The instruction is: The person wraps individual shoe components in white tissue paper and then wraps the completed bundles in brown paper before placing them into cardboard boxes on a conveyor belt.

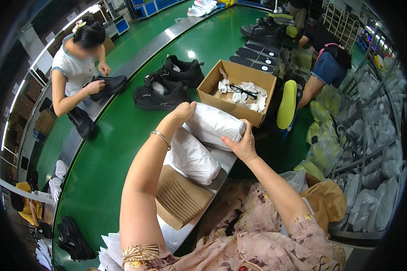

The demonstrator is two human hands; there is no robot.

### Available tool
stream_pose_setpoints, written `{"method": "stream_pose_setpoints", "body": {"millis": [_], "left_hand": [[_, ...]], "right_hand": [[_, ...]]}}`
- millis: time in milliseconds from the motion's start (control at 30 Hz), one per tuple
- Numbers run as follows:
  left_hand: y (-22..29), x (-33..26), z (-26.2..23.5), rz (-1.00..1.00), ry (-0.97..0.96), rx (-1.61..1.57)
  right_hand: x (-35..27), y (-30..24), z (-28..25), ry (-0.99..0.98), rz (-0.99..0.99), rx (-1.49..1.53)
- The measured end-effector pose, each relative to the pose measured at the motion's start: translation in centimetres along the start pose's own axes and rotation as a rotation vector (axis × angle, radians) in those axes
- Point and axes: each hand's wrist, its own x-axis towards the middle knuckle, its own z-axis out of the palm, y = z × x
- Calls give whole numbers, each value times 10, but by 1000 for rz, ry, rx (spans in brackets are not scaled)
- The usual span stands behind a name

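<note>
Fingers of the right hand clamped on the right end of a white paper bundle, thumb across the side nearer the body, the others wrapped round the end. Left hand closed on the upper left corner; some of its fingertips hidden. Bundle lies slantwise between the hands, over the counter's steel edge, just short of the box.

Handling, my judgement: paper looks thin and loosely creased, so grip whole ends rather than pinch a single fold; keep pressure even, or the wrap may slip or tear. Raise both ends together and clear the box wall.

Nearest the body: ribbed stack of brown card, left forearm partly over it. Beyond, a second white bundle, lying just beside the held one.

Next out: open cardboard box with crumpled white paper and dark-framed glasses inside. Left of it, black shoes on the green counter. Right of it, a yellow-green insole.

Farther: dark insoles in a row; across the counter, a co-worker with both hands at a black shoe.
</note>
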Motion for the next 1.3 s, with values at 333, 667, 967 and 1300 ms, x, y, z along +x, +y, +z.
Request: {"method": "stream_pose_setpoints", "body": {"millis": [333,667,967,1300], "left_hand": [[-23,29,14,366,212,399],[-8,-198,-78,728,1003,-292],[-132,-237,61,-18,788,-827],[-138,-261,69,240,1270,-544]], "right_hand": [[-18,10,22,22,46,-94],[-68,-147,-78,-60,-267,32],[-105,-164,53,-577,-283,12],[-119,-178,76,-686,-121,-166]]}}
